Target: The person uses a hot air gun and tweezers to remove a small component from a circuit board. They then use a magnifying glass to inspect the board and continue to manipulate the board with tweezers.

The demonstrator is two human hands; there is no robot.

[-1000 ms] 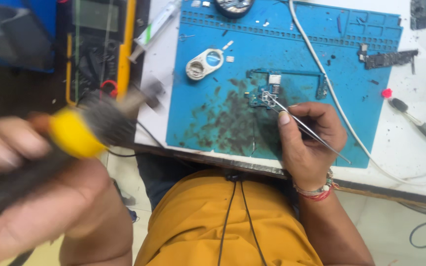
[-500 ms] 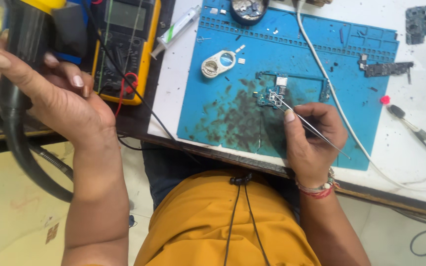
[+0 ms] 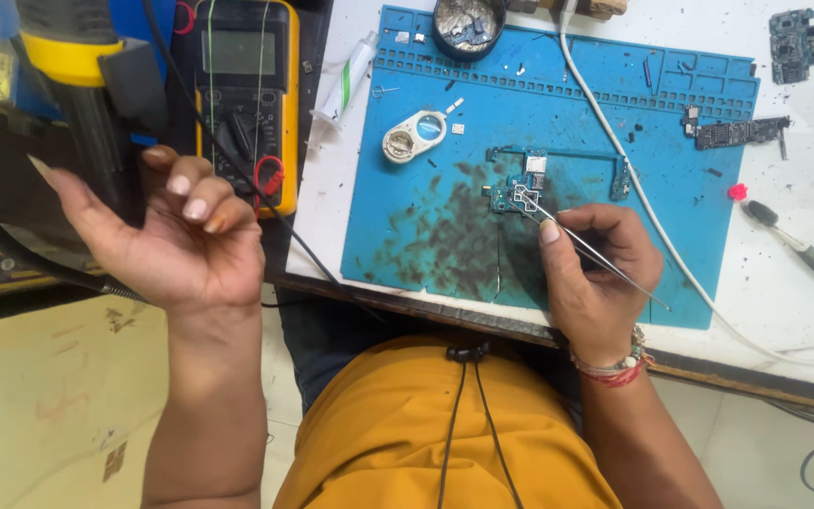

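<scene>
**Right hand on the board with tweezers, left hand off the mat**

Right hand (image 3: 595,283) is pinching tweezers (image 3: 595,254) in a closed grip, tips sitting on a small metal part on the board (image 3: 525,188). Board is lying on the blue mat (image 3: 426,217), just up and left of that hand. Tweezers' long axis is running diagonally: tips up-left at the board, tail trailing down-right past the knuckles.

Left hand (image 3: 167,236) is hanging well left of the mat, over the bench edge beside the yellow meter (image 3: 244,94). Fingers are loosely curled and it isn't gripping anything I can see; a black hose (image 3: 11,245) and a yellow-collared tool (image 3: 73,57) are sitting behind it, contact unclear.

Key relation: the board is right at the right hand's tweezer tips and well apart from the left hand. So the right hand is much the nearer.

Also on the mat: a white ring-shaped piece (image 3: 414,137) and a dark tin (image 3: 468,24). A white cable (image 3: 633,179) is crossing right of the board.
</scene>
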